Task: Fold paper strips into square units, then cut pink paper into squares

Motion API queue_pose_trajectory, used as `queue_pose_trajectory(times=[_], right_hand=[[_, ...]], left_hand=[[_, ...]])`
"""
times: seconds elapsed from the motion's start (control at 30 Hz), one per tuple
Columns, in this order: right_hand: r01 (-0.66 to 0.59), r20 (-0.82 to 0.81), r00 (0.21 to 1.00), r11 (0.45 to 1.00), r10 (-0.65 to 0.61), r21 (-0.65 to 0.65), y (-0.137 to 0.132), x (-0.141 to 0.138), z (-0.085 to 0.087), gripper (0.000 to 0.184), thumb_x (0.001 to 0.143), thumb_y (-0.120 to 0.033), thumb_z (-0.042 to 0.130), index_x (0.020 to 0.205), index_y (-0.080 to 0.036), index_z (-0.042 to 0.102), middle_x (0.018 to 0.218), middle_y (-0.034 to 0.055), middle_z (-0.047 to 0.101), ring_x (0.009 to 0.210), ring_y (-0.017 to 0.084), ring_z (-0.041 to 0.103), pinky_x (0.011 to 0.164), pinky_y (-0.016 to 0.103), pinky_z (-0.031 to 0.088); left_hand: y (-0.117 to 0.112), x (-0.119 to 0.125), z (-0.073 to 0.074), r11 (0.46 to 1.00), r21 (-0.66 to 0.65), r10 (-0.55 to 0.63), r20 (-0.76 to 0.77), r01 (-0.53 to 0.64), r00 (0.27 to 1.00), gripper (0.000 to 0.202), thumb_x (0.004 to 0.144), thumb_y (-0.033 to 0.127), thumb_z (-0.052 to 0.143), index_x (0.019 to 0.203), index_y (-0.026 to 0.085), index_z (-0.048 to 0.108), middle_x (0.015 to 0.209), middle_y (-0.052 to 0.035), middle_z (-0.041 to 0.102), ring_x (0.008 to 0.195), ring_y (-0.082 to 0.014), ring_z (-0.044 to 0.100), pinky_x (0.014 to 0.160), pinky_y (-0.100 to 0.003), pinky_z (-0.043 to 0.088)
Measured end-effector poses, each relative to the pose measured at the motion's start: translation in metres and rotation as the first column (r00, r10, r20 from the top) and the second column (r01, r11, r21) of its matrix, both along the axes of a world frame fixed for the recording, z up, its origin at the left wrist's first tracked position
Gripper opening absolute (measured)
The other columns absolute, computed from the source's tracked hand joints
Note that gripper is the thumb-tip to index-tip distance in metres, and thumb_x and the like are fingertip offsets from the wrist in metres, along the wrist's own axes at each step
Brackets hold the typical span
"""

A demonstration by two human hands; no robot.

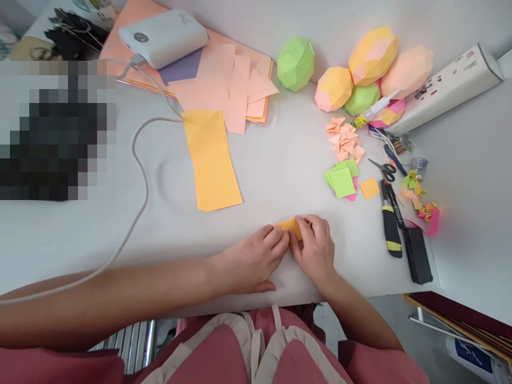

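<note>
1. A small orange paper piece (291, 226) is held between both hands, low over the white desk (276, 170).
2. Its left part is gripped by the left hand (256, 256), whose fingers are curled narrowly onto it.
3. Its right end is pinched by the right hand (318, 248), with thumb and forefinger drawn close (the paper is partly hidden by the fingertips).
4. Beyond the left hand, long orange paper sheets (216, 165) are laid in an overlapping stack; farther off, a white power bank (164, 38) is set on larger paper sheets.
5. Just beyond the right hand, green paper squares (343, 181) are piled beside a lone orange square (369, 188); past them, peach folded pieces (344, 140) are heaped.
6. To the right of the right hand, scissors (387, 169) and a black-and-yellow utility knife (391, 224) are laid.
7. Farthest beyond the right hand, faceted paper balls (334, 89) are clustered.
</note>
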State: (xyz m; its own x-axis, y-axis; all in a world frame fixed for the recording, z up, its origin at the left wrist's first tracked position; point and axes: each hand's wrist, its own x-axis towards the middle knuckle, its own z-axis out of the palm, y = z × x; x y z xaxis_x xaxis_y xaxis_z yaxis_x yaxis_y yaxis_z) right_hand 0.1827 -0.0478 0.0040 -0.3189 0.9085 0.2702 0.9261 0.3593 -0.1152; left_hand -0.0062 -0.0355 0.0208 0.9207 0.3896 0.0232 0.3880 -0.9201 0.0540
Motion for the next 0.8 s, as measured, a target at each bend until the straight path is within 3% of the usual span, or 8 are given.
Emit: queue_pose_trajectory(times=[0.2,0.33,0.4,0.47,0.57,0.67,0.8], right_hand=[[0.13,0.107,0.986,0.991,-0.128,-0.015,-0.001,0.01,0.002,0.039,0.091,-0.032,0.048,0.123,-0.01,0.05,0.118,0.0191,0.054,0.116,0.032,0.044,0.091,0.048,0.042],[0.153,-0.01,0.988,0.984,-0.152,0.087,0.0,0.027,-0.008,0.034,0.09,-0.031,0.05,0.119,-0.014,0.053,0.112,0.0173,0.056,0.109,0.03,0.051,0.088,0.048,0.045],[0.066,-0.108,0.993,0.98,-0.046,0.186,0.002,0.035,-0.01,0.027,0.088,-0.025,0.052,0.113,-0.015,0.056,0.109,0.0158,0.058,0.104,0.027,0.055,0.086,0.044,0.048],[-0.148,-0.106,0.979,0.964,0.175,0.221,0.004,0.039,-0.006,0.022,0.087,-0.02,0.052,0.107,-0.016,0.059,0.111,0.0144,0.058,0.105,0.025,0.056,0.086,0.042,0.05],[-0.469,0.002,0.882,0.876,0.472,0.112,0.01,0.037,0.005,0.016,0.088,-0.014,0.049,0.096,-0.017,0.062,0.111,0.0107,0.061,0.111,0.023,0.054,0.09,0.04,0.05],[-0.546,0.11,0.834,0.837,0.541,0.019,0.016,0.032,0.015,0.018,0.088,-0.011,0.046,0.085,-0.016,0.063,0.099,0.0089,0.065,0.108,0.021,0.056,0.085,0.035,0.051],[-0.551,0.35,0.75,0.823,0.561,-0.139,0.027,0.023,0.021,0.023,0.087,-0.007,0.044,0.075,-0.014,0.061,0.077,0.0064,0.062,0.081,0.019,0.06,0.064,0.03,0.047]], left_hand=[[0.0,0.001,-0.002,1.0,0.015,0.006,0.008,-0.006,1.0,0.077,0.077,0.07,0.05,0.117,0.005,0.058,0.115,-0.0187,0.054,0.095,-0.0299,0.045,0.085,-0.04,0.035],[0.003,0.001,-0.004,1.0,-0.009,-0.006,0.04,0.007,0.999,0.072,0.079,0.067,0.051,0.114,0.005,0.058,0.112,-0.0184,0.055,0.094,-0.0298,0.046,0.081,-0.039,0.037],[0.006,0.0,-0.005,1.0,-0.028,-0.012,0.068,0.014,0.998,0.065,0.08,0.064,0.053,0.111,0.007,0.059,0.108,-0.0169,0.056,0.092,-0.0289,0.046,0.079,-0.039,0.038],[0.008,0.001,-0.008,0.999,-0.031,-0.01,0.101,0.014,0.995,0.058,0.081,0.059,0.055,0.109,0.009,0.059,0.104,-0.0151,0.057,0.09,-0.0278,0.047,0.077,-0.038,0.038],[0.012,0.004,-0.014,1.0,-0.024,-0.007,0.152,0.01,0.988,0.045,0.082,0.052,0.059,0.1,0.011,0.061,0.096,-0.012,0.057,0.087,-0.026,0.048,0.075,-0.037,0.039],[0.015,0.008,-0.02,1.0,-0.019,0.005,0.212,-0.001,0.977,0.033,0.084,0.043,0.059,0.096,0.012,0.06,0.096,-0.0101,0.058,0.087,-0.0243,0.049,0.075,-0.036,0.041],[0.017,0.016,-0.028,0.998,-0.007,0.068,0.262,-0.069,0.963,0.024,0.085,0.036,0.059,0.091,0.013,0.059,0.092,-0.0089,0.058,0.083,-0.0221,0.051,0.072,-0.034,0.043]])
